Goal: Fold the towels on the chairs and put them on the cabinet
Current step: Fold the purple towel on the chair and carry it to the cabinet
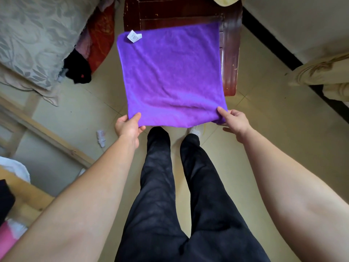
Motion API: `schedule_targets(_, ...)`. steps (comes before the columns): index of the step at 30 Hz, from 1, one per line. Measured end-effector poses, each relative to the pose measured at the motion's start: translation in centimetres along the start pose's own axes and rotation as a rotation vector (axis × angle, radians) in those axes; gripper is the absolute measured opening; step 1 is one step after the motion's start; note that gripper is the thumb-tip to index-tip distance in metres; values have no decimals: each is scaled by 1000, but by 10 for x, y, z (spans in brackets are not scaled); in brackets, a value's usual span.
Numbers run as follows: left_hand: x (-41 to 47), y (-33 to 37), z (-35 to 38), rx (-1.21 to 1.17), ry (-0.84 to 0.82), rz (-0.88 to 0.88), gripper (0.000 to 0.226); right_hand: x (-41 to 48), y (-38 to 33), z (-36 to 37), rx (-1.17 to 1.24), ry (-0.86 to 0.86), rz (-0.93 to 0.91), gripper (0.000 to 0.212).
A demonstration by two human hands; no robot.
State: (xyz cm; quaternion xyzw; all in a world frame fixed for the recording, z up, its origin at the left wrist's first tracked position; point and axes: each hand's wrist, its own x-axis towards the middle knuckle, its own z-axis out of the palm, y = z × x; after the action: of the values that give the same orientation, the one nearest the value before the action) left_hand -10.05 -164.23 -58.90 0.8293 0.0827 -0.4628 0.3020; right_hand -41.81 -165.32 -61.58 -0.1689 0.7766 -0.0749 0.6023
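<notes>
Both bare arms reach forward; left hand [128,125] and right hand [235,121] each pinch (thumb on top) a near corner of the towel [170,72].

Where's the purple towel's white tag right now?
Head view: the white tag sits at the far-left corner of the purple towel, by the wooden chair.

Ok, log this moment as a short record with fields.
towel: purple towel, spread out, unfolded, white label at far left corner
left hand: pinches near left corner
right hand: pinches near right corner
chair: dark wooden chair, behind towel's far part
also: pale yellow cloth at chair's far edge, mostly cut off
</notes>
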Motion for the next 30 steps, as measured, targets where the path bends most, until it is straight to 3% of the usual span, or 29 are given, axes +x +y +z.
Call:
schedule_targets(5, -4, 2, -4, 40, 109, 10, 44, -16, -15, -4, -77, 69, -75, 36)
schedule_targets(11, 1, 26, 2, 246, 208, 201, 46, -15, -62, -5, -172, 131, -122, 40)
schedule_targets(15, 19, 64, 18, 169, 169, 239, 34, -2, -110, 3, -111, 91, -136, 23)
schedule_targets(18, 35, 95, 35, 113, 90, 237, 25, 16, -145, 11, 115, 1, -111, 55)
schedule_targets(25, 72, 151, 68, -17, -155, 110, 30, 63, -203, 25, 225, 62, -109, 52)
schedule_targets(30, 89, 155, 72, 80, -174, 87, 49, 69, -196, 33, -87, 181, -143, 41)
